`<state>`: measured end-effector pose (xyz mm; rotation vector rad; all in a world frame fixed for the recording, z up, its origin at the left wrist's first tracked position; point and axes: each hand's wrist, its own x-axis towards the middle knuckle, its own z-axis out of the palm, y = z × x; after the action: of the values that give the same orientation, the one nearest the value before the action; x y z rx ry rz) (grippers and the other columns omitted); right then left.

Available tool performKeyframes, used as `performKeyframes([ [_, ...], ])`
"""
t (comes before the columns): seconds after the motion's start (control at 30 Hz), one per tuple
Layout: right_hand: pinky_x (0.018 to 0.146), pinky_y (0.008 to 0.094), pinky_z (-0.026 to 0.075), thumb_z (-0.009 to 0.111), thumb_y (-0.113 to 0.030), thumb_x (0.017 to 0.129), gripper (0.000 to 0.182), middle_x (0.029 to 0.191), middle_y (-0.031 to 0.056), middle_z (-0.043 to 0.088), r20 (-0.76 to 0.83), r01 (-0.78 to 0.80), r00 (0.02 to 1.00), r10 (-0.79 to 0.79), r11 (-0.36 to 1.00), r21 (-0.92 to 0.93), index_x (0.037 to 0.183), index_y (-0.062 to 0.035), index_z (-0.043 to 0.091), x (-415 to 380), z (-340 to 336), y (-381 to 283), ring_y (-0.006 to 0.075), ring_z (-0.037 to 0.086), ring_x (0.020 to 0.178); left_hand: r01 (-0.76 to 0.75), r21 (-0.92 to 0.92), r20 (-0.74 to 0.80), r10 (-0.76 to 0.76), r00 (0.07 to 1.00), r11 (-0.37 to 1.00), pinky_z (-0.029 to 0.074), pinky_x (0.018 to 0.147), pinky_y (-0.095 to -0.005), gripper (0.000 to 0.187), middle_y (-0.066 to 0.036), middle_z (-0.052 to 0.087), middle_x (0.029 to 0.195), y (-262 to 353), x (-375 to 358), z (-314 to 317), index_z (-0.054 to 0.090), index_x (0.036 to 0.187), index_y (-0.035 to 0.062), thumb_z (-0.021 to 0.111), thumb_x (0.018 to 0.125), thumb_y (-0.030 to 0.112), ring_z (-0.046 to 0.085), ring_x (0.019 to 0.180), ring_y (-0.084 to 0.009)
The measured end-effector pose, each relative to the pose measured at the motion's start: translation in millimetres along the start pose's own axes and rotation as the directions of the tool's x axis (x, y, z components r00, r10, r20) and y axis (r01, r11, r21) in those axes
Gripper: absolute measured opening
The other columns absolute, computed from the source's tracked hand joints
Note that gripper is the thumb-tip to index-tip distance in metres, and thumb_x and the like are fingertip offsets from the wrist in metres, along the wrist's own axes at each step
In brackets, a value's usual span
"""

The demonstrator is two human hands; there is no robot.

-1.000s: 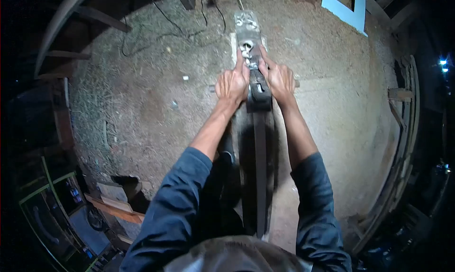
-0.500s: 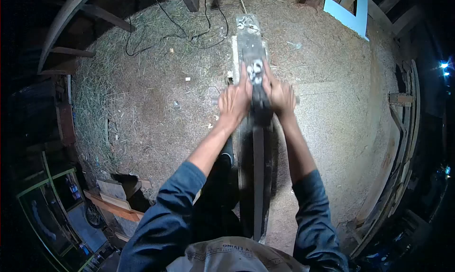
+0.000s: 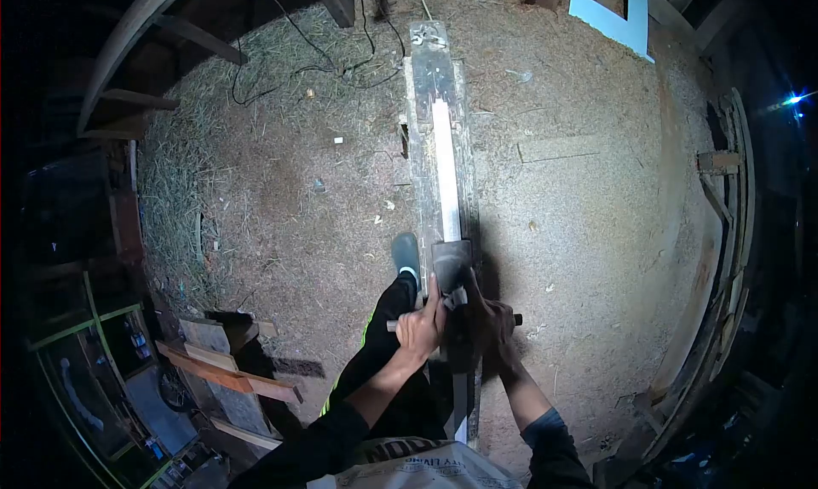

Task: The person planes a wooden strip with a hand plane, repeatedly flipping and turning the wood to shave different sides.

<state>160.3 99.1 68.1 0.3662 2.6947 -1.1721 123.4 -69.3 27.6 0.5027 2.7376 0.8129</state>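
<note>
Plane (image 3: 452, 263) sits on pale strip (image 3: 446, 174) toward near end of bench (image 3: 420, 169).
Left hand (image 3: 418, 330) and right hand (image 3: 492, 325) curl closed around its crossbar (image 3: 392, 325).

White panel (image 3: 610, 25), orange board (image 3: 210, 373), scattered straw (image 3: 179, 191).

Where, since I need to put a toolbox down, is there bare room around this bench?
Widest: the floor right of the bench, up to the long boards, with small scraps. Crowded: the bench, under wood strip, plane, left hand and right hand; lower left, planks; upper left, cables.
</note>
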Motion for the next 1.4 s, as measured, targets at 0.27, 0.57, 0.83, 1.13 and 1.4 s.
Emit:
performKeyframes([
  [0.27,0.074,0.0481,0.054,0.058,-0.028,0.097,0.055,0.083,0.0167,0.070,-0.287,-0.073,0.957,-0.048,0.915,-0.396,0.150,-0.0281,0.046,246,-28,-6,0.0366,0.069,0.084,0.031,0.089,-0.034,-0.028,0.999,0.996,0.050,0.056,-0.0526,0.061,-0.023,0.063,0.065,-1,250,-43,0.030,0.156,0.0173,0.049,0.100,0.033,0.063,0.058,-0.0409],
  [0.57,0.082,0.0541,0.054,0.052,-0.045,0.099,0.048,0.100,0.0236,0.070,-0.290,-0.175,0.953,0.086,0.939,-0.297,0.147,-0.0441,0.044,397,-86,-28,0.0439,0.068,0.095,0.030,0.035,-0.130,-0.025,0.991,0.999,0.051,0.078,-0.0586,0.046,-0.031,0.066,0.092,8,415,-71,0.054,0.142,0.0203,0.044,0.102,0.041,0.066,0.087,-0.0492],
  [0.83,0.076,0.0548,0.053,0.052,-0.041,0.100,0.052,0.083,0.0279,0.067,-0.273,-0.089,0.962,-0.003,0.942,-0.324,0.150,-0.0426,0.038,363,-81,-25,0.0453,0.068,0.083,0.077,0.049,-0.137,-0.070,0.988,0.996,0.052,0.070,-0.0559,0.048,-0.026,0.068,0.078,9,373,-58,0.049,0.145,0.0169,0.044,0.101,0.036,0.068,0.072,-0.0437],
  [1.13,0.064,0.0491,0.052,0.049,-0.039,0.101,0.044,0.079,0.0199,0.069,0.117,-0.336,0.916,0.384,0.893,-0.298,0.141,-0.0221,0.055,156,2,26,0.0370,0.068,0.068,0.175,0.130,0.258,-0.204,0.944,0.976,0.050,0.052,-0.0510,0.077,-0.023,0.065,0.064,2,166,-39,0.005,0.161,0.0181,0.049,0.100,0.033,0.066,0.057,-0.0401],
  [1.4,0.064,0.0462,0.049,0.062,-0.023,0.091,0.043,0.079,0.0137,0.068,0.023,-0.035,0.999,0.038,0.992,-0.121,0.133,-0.0158,0.061,3,8,14,0.0318,0.066,0.069,0.149,-0.012,0.359,-0.135,0.923,0.989,0.051,0.054,-0.0515,0.074,-0.020,0.068,0.070,5,17,-27,0.021,0.158,0.0152,0.056,0.094,0.026,0.067,0.063,-0.0404],
])
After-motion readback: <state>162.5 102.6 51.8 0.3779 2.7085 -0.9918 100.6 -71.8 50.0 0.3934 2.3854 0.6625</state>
